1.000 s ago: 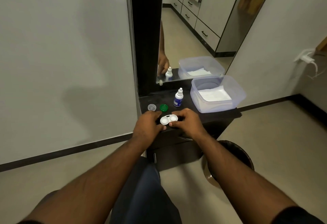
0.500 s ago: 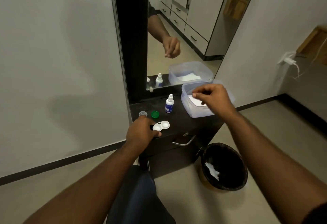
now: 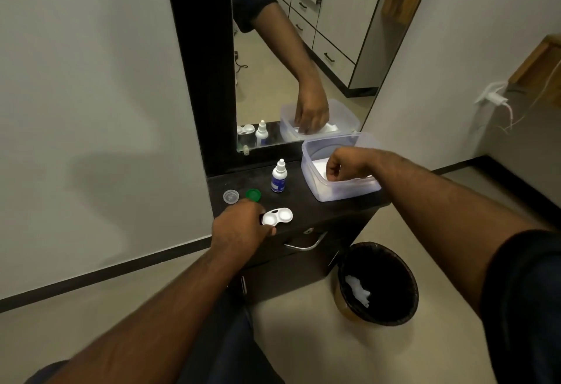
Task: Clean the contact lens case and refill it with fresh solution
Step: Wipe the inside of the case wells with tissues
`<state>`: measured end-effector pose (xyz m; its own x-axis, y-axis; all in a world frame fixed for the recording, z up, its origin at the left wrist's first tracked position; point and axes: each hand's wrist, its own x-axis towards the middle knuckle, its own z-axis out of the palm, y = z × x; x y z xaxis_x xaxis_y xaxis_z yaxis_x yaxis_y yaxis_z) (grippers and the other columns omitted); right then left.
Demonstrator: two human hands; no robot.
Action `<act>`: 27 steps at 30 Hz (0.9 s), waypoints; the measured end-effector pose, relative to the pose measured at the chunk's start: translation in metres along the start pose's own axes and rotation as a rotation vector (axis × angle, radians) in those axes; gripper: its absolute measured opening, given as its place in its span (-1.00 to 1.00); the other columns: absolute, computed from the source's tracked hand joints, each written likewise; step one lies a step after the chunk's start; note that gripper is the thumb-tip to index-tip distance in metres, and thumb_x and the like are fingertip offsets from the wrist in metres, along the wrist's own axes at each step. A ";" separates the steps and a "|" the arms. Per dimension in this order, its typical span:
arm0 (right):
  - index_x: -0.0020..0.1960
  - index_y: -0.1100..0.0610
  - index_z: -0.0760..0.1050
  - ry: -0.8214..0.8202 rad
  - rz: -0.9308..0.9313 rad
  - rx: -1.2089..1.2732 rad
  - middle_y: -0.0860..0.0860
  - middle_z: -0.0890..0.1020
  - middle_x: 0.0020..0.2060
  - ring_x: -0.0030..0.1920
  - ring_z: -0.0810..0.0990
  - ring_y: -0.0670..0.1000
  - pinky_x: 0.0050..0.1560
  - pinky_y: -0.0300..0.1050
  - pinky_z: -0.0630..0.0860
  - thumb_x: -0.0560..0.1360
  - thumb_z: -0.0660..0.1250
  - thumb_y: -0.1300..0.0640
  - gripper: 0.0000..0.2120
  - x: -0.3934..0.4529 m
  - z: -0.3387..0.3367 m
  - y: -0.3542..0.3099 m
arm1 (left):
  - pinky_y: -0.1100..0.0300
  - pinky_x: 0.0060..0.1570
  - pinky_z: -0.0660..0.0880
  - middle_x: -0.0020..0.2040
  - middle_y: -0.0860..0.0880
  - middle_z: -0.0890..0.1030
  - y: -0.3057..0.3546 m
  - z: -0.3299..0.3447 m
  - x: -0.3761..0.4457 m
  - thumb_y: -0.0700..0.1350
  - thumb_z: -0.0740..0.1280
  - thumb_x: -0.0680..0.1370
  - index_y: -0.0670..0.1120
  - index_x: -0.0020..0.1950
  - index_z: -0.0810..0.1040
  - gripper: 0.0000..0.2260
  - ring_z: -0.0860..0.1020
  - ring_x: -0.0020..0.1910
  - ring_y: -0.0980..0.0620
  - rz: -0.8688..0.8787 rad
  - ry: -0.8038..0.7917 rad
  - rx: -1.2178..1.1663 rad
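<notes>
Right hand (image 3: 344, 162) now down inside tissue tub (image 3: 315, 183).

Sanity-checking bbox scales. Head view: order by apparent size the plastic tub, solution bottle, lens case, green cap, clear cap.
1. Clear plastic tub, by far the largest.
2. White contact lens case and solution bottle: similar extent, not ranked; the case is partly covered.
3. Green cap and clear cap: look alike.
</notes>
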<state>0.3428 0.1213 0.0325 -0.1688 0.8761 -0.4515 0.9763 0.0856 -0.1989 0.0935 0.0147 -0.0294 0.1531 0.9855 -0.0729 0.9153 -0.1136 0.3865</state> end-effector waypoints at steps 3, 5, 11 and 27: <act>-0.01 0.12 0.61 0.034 0.006 -0.019 0.06 0.59 -0.12 -0.12 0.50 0.01 -0.11 -0.19 0.48 0.48 0.38 0.23 -0.89 0.009 0.006 0.000 | 0.18 -0.20 0.43 -0.01 0.02 0.61 0.000 0.000 -0.002 0.14 0.42 0.44 0.09 0.12 0.62 -0.70 0.56 -0.03 0.03 0.002 0.018 0.013; 0.01 0.14 0.61 0.041 0.000 -0.003 0.06 0.58 -0.13 -0.11 0.50 0.02 -0.09 -0.18 0.49 0.48 0.38 0.23 -0.88 0.012 0.007 0.003 | 0.18 -0.20 0.42 0.00 0.02 0.60 0.001 0.001 -0.004 0.15 0.42 0.44 0.10 0.11 0.62 -0.71 0.56 -0.03 0.03 0.006 0.031 0.018; -0.03 0.23 0.64 0.053 -0.046 0.168 0.12 0.64 -0.14 -0.15 0.59 0.06 -0.03 -0.14 0.55 0.44 0.41 0.32 -0.88 0.007 -0.002 0.016 | 0.16 -0.16 0.47 0.02 0.02 0.60 0.000 0.000 -0.005 0.16 0.42 0.43 0.09 0.12 0.62 -0.69 0.56 -0.02 0.02 0.005 0.028 0.014; -0.07 0.24 0.64 0.162 -0.011 0.257 0.13 0.65 -0.17 -0.16 0.61 0.09 -0.05 -0.05 0.61 0.44 0.36 0.40 -0.86 0.006 -0.001 0.026 | 0.20 -0.17 0.41 0.04 0.03 0.58 0.003 -0.003 -0.009 0.16 0.40 0.45 0.09 0.14 0.60 -0.69 0.54 0.00 0.04 0.007 0.007 0.010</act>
<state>0.3670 0.1291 0.0254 -0.1348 0.9417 -0.3082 0.9048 -0.0098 -0.4257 0.0933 0.0064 -0.0247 0.1571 0.9855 -0.0642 0.9177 -0.1217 0.3782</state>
